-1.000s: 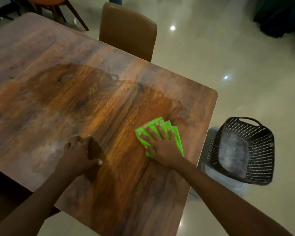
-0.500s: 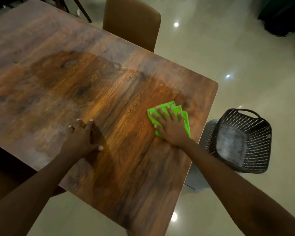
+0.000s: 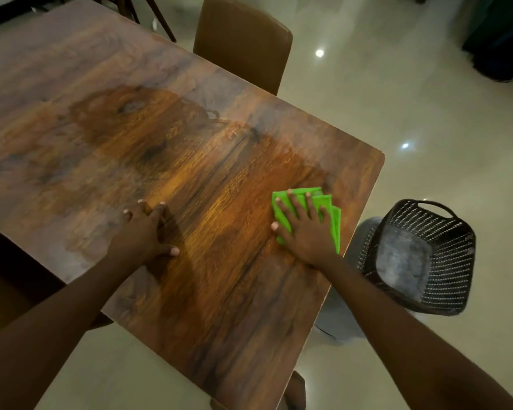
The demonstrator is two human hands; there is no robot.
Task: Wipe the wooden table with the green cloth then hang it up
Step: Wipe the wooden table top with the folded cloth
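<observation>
Green cloth [image 3: 328, 207] flat under right grip [image 3: 304, 232], fingers spread.

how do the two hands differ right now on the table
The right hand lies flat on the green cloth with fingers spread; the left hand rests bare on the wooden table with fingers close together. The right hand is near the table's right edge, the left nearer the middle. Both are palm down.

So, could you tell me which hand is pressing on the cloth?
The right hand, fingers spread flat over the green cloth; the left hand rests on bare table.
</observation>
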